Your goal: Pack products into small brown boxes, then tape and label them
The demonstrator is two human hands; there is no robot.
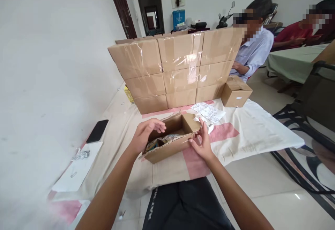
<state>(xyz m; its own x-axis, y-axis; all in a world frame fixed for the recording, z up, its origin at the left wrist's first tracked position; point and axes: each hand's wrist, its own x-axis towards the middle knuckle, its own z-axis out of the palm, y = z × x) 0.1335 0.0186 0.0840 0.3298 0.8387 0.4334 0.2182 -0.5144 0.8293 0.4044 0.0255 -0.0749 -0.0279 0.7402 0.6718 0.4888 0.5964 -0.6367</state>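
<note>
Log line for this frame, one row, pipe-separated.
left hand: over open box, left end | right hand: at its right end | contents: packets | behind: taped boxes, stacked | far left: phone

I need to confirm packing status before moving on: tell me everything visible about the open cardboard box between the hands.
The open cardboard box is small, brown and corrugated. It lies skewed on the pink-and-cream cloth with its top flaps up, part-filled with printed packets. The left hand is over its left end; the right hand touches its right end.
</note>
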